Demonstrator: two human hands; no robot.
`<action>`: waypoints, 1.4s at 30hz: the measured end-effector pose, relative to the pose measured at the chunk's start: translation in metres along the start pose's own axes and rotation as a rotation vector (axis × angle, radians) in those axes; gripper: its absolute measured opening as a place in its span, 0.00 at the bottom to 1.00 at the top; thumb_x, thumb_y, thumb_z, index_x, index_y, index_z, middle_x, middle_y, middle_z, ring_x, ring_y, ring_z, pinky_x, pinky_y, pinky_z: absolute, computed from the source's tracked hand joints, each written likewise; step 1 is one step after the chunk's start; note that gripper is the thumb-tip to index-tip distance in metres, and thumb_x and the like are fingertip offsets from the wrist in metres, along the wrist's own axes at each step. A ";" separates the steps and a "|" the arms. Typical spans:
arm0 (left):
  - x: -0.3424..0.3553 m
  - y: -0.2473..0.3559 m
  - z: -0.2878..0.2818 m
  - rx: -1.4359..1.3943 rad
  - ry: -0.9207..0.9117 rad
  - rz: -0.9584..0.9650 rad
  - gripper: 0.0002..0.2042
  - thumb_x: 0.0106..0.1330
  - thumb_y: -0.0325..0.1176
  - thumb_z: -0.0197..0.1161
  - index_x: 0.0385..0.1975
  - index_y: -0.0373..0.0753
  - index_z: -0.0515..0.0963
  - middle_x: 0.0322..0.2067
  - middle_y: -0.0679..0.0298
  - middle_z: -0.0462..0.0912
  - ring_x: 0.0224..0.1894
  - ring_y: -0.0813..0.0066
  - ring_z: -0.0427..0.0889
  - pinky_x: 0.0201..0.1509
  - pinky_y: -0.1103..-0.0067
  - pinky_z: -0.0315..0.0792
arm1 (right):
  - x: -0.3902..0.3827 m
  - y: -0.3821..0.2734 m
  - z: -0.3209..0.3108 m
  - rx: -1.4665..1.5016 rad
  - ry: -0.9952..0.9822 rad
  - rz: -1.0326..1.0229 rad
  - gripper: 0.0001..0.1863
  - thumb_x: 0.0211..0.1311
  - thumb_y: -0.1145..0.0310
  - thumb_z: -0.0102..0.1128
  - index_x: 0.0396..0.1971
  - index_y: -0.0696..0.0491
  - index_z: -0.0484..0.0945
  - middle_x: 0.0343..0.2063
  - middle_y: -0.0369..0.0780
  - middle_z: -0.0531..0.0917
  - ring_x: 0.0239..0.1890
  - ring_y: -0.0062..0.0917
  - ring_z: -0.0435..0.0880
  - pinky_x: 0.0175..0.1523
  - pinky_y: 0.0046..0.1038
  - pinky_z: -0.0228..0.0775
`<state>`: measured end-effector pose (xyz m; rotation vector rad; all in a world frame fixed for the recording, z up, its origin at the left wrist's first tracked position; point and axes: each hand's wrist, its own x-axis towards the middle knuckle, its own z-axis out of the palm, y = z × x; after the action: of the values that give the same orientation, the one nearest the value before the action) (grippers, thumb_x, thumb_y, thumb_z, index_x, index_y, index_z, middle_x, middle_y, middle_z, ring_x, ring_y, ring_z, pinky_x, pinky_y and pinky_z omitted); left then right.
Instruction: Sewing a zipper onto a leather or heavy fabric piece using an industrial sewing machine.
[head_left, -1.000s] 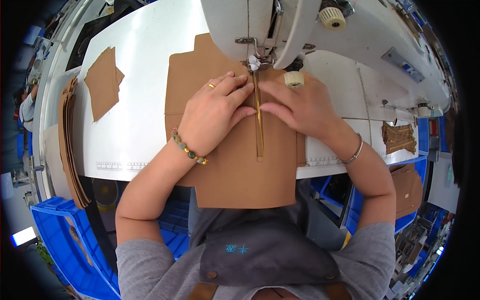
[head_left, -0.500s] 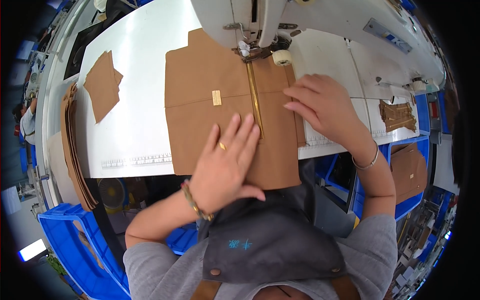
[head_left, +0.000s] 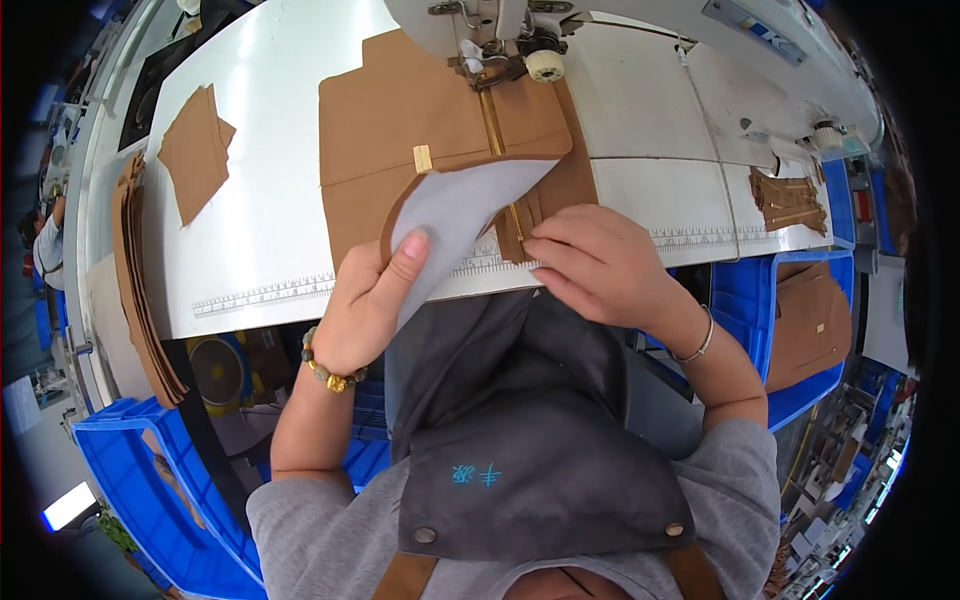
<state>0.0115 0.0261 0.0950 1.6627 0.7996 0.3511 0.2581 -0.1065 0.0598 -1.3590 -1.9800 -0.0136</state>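
Note:
A brown leather-like panel lies under the head of a sewing machine, with a small gold plate on it. My left hand is closed on its near edge, folding it up so the pale underside shows, thumb on top. A gold-toothed zipper runs from beneath the presser foot toward me. Below the fold, my right hand pinches at the zipper's near end, beside a narrow brown strip. The exact grip of its fingertips is partly hidden.
Brown pieces lie on the white table at left, and a stack of brown panels hangs over its left edge. Several zipper pieces sit at right. Blue bins stand low on both sides; the right one holds brown panels.
My left hand has gone from lying flat on the panel to gripping and folding up its near edge, baring the pale underside. My right hand has moved down and left to the zipper's near end.

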 end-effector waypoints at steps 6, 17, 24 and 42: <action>-0.006 -0.013 0.004 -0.043 0.033 0.039 0.25 0.82 0.46 0.51 0.61 0.26 0.74 0.47 0.54 0.85 0.50 0.68 0.80 0.58 0.73 0.73 | 0.010 -0.002 0.011 -0.088 -0.049 -0.112 0.12 0.51 0.74 0.70 0.36 0.58 0.81 0.36 0.38 0.81 0.38 0.32 0.82 0.38 0.31 0.78; -0.007 -0.010 0.006 -0.062 0.005 0.071 0.24 0.83 0.45 0.51 0.61 0.27 0.75 0.48 0.54 0.85 0.51 0.70 0.80 0.59 0.74 0.73 | 0.008 -0.002 0.016 -0.149 -0.021 -0.169 0.14 0.50 0.72 0.68 0.38 0.58 0.82 0.36 0.41 0.83 0.36 0.33 0.85 0.32 0.30 0.77; -0.009 -0.009 0.003 -0.039 -0.047 0.022 0.25 0.83 0.46 0.50 0.59 0.26 0.77 0.45 0.55 0.86 0.48 0.71 0.81 0.57 0.75 0.74 | 0.006 -0.007 0.020 -0.179 -0.046 -0.158 0.16 0.44 0.70 0.63 0.35 0.58 0.81 0.34 0.39 0.80 0.35 0.30 0.81 0.36 0.28 0.79; -0.021 0.011 0.033 0.622 -0.014 0.386 0.30 0.53 0.25 0.67 0.61 0.41 0.80 0.50 0.57 0.82 0.49 0.54 0.81 0.56 0.67 0.76 | -0.024 -0.017 0.035 -0.010 0.086 -0.027 0.23 0.54 0.67 0.69 0.50 0.59 0.83 0.47 0.42 0.83 0.49 0.39 0.83 0.51 0.39 0.81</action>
<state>0.0202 -0.0127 0.1012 2.4124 0.6028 0.3784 0.2293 -0.1205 0.0269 -1.3157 -1.9285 -0.0932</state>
